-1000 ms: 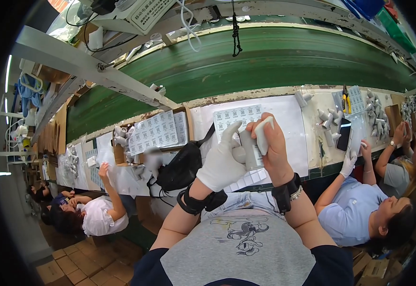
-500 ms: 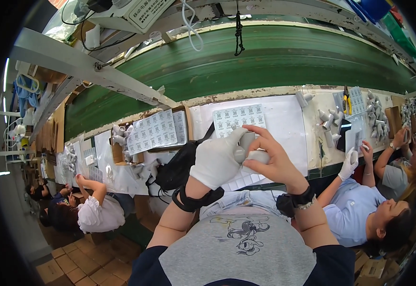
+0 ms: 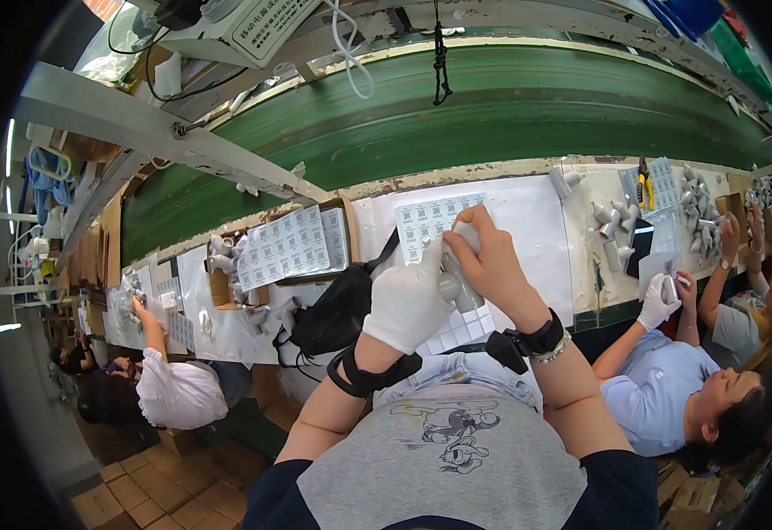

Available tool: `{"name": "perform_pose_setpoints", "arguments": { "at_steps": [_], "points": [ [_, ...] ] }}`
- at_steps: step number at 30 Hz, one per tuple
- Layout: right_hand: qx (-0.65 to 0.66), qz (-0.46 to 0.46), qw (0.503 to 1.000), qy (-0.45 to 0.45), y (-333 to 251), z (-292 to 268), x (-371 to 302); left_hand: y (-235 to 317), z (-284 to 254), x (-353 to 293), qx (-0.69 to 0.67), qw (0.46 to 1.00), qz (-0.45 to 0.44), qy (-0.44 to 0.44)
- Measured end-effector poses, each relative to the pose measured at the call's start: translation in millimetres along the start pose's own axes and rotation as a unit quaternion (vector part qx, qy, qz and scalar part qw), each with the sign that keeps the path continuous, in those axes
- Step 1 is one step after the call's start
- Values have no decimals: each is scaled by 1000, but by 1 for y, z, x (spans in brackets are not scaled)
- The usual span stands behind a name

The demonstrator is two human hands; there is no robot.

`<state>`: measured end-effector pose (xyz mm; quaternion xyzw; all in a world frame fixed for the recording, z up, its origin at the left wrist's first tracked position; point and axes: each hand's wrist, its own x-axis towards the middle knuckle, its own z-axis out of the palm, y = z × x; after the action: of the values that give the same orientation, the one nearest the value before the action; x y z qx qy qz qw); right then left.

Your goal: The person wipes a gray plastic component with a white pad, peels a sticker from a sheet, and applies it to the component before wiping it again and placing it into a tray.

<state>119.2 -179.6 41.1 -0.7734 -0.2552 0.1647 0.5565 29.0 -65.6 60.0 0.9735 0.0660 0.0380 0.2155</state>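
Observation:
Above the white-covered bench, my left hand (image 3: 405, 305), in a white glove, is closed on a small grey-white cylindrical device (image 3: 466, 297) with a rounded knob on its side. My bare right hand (image 3: 492, 265) pinches at the device's upper end, its fingers bent and partly hiding it. A sheet of printed square-code labels (image 3: 414, 215) lies just beyond my hands. Below them is a pale sheet of blank white squares (image 3: 453, 333), partly covered by the hands and device.
To the left, a cardboard box (image 3: 351, 231) holds more label sheets beside similar grey-white devices (image 3: 223, 253). A black bag (image 3: 331, 305) lies near my left wrist. Beyond the bench runs a green conveyor belt (image 3: 527, 110). Co-workers sit at both sides, one with a white glove (image 3: 659, 303).
The device has tilted, and more of its body now shows below my hands. My right hand has turned over its upper end and risen slightly.

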Motion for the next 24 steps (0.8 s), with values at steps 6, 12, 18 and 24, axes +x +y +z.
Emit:
{"name": "perform_pose_setpoints", "arguments": {
  "at_steps": [6,12,18,24],
  "points": [
    [58,22,998,-13,-1,-5,-2,-2,-1,0,-17,999,-6,40],
    [78,-209,975,-21,9,-1,-16,-11,-6,2,-27,999,-15,33],
    [98,-5,995,-10,3,-11,-9,0,-2,0,0,993,108,37],
    [48,61,994,-71,18,-17,8,4,8,-3,3,989,141,40]
  ]
}}
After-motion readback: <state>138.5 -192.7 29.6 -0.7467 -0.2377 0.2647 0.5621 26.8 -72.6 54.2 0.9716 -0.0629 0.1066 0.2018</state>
